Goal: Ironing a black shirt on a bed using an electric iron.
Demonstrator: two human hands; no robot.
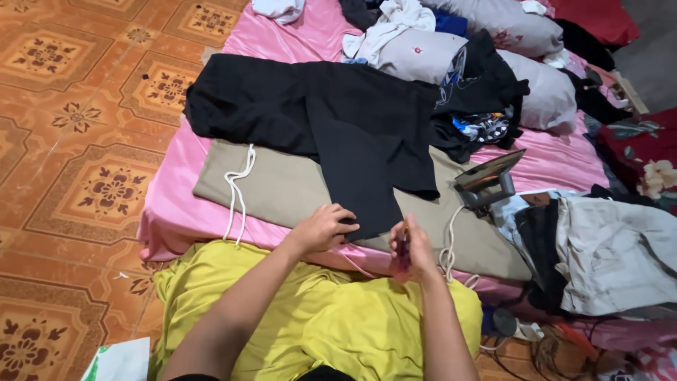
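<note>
Two bare hands work over one black cotton garment (338,127) spread flat across a beige folded cloth (282,187) on a smooth pink satin sheet (176,204). The left hand (321,229) rests on the garment's lower hem, fingers curled and pressing the fabric. The right hand (412,250) is raised just beside that hem, fingers closed together; what it pinches cannot be told. One metal clothes iron (488,182) stands tilted at the right. Two white braided cords (238,194) cross the cloth. One yellow fabric (317,317) covers the lap.
</note>
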